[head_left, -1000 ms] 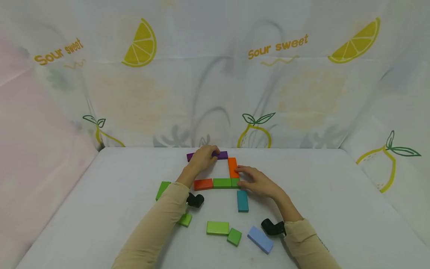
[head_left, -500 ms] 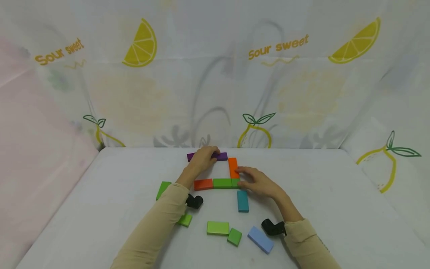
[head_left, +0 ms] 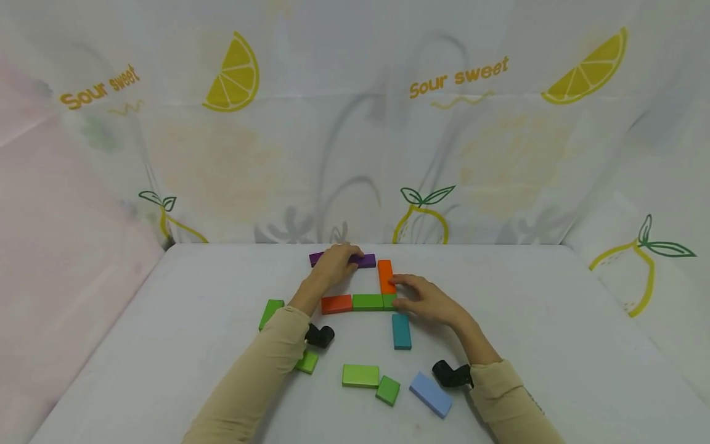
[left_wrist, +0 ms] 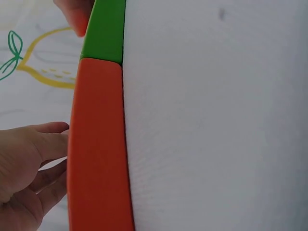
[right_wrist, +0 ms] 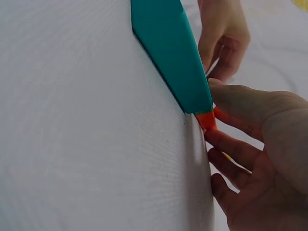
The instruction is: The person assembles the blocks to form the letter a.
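Currently the purple block [head_left: 366, 261] lies flat at the far side of the bench [head_left: 527, 308], left hand [head_left: 334, 264] over its middle, thumb and index pinching it across its width. Can't tell if it's one piece or two under there. Orange block [head_left: 385, 274] points away from the person, far end just beside purple's right end, near end against the small green block [head_left: 389, 301]. Right hand [head_left: 429, 300] comes in from the right, fingers loosely extended, gripping nothing: index touches orange's right side, thumb at small green. Row runs left from there: green block [head_left: 368, 302], then red block [head_left: 336, 304], end to end. Teal block [head_left: 402, 332] sits lengthwise just nearer than the row's right end. Closer in: lime block [head_left: 360, 376], green square [head_left: 387, 391] at its corner, blue block [head_left: 431, 395] angled to the right. Left side: long green block [head_left: 270, 313] and light green piece [head_left: 307, 362], both partly behind the left sleeve [head_left: 249, 376]. Lemon-print cloth [head_left: 355, 135] behind.
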A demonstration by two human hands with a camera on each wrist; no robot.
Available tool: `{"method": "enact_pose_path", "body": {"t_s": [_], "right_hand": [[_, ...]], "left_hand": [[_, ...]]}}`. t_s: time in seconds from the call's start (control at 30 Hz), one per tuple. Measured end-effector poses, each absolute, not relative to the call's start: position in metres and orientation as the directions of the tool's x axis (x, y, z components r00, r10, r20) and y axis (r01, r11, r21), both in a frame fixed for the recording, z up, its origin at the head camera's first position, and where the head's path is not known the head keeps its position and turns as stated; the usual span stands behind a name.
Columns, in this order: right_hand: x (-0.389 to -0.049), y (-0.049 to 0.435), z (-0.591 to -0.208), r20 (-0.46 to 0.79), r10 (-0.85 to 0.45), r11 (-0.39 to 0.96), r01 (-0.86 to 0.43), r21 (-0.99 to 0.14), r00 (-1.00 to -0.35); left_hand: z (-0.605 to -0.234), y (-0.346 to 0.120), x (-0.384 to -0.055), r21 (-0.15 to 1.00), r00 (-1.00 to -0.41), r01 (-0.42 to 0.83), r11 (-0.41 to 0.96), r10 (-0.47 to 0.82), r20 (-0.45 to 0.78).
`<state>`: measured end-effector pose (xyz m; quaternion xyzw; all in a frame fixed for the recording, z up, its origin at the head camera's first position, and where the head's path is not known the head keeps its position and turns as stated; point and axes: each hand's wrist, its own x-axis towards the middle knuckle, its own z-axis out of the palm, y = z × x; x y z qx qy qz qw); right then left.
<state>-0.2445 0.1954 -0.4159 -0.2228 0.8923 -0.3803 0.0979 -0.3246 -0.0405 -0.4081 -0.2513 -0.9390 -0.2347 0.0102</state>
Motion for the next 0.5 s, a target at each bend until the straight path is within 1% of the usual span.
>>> {"method": "enact_pose_path", "body": {"t_s": [0.3,0.5], "right_hand": [[-0.2438,0.1946,-0.4143,0.004,-0.478,0.603,-0.332,-0.726,-0.878],[-0.2458,0.1953,-0.4175,-0.004,-0.472,0.606,-0.32,-0.728,-0.882]], "left_hand": [[-0.4071,-0.0403,-0.3188,0.469,-0.879,0.466,0.75,0.454,0.148],[-0.4078,-0.0398,-0.3166,0.469,-0.88,0.467,0.75,0.445,0.165]]}}
